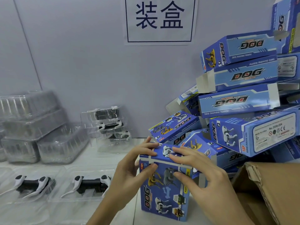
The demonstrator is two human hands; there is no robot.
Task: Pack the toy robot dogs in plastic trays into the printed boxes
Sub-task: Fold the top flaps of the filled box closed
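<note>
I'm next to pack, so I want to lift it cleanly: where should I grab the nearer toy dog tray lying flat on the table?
Probably by the flat clear rim of the tray, at its two short ends, coming from above. The black-and-white dog lies on its side in the middle, legs sticking out, so the bare rim gives fingers the safest purchase. The left hand is nearest.

cardboard carton cut off at right edge, stacked clear trays blurred, contents unreadable
</note>
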